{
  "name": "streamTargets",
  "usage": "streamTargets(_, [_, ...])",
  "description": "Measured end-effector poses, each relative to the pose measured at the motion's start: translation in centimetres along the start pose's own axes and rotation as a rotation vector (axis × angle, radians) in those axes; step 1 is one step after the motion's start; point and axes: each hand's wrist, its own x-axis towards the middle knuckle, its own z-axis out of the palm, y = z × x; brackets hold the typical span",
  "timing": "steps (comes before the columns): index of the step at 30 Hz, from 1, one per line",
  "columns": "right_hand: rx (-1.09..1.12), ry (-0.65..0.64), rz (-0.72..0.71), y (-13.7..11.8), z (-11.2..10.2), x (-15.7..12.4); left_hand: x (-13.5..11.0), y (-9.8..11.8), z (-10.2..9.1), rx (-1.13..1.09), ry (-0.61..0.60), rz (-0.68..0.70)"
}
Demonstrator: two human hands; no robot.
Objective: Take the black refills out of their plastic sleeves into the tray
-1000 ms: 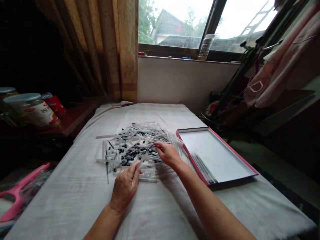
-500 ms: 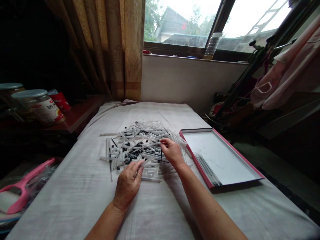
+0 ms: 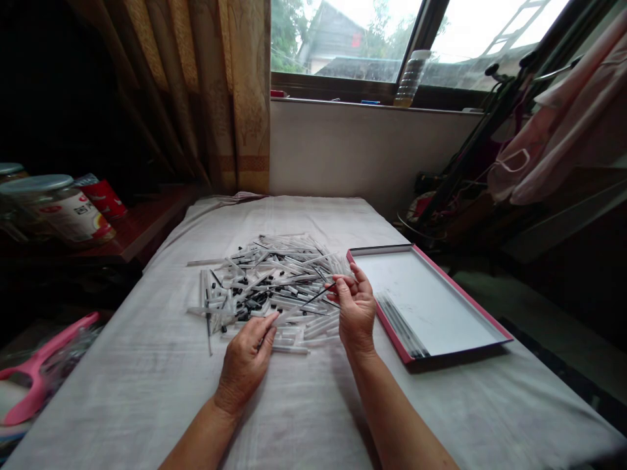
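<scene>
A thin black rod [image 3: 317, 297] is pinched in the right hand [image 3: 356, 312], lifted just above the pile of clear tubes [image 3: 272, 281] on the cloth-covered desk [image 3: 147, 365]. The left hand [image 3: 245, 362] grips one clear tube [image 3: 283, 318] at the pile's near edge. A pink-rimmed tray [image 3: 482, 320] lies just right of the right hand.

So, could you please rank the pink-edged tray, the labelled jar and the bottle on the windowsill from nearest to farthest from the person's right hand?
From the right hand:
1. Pink-edged tray, just to its right.
2. Bottle, far ahead on the windowsill.
3. Labelled jar, far left on the side shelf.
</scene>
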Motion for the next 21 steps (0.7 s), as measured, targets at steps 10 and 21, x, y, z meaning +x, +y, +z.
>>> streamTargets(10, [0.009, -0.037, 0.054, 0.5, 0.7, -0.8, -0.1, 0.2, 0.0, 0.021, -0.006, -0.01])
streamTargets(21, [-0.858, -0.508, -0.129, 0.3, -0.8, -1.5, -0.1, 0.3, -0.1, -0.025, 0.009, -0.119])
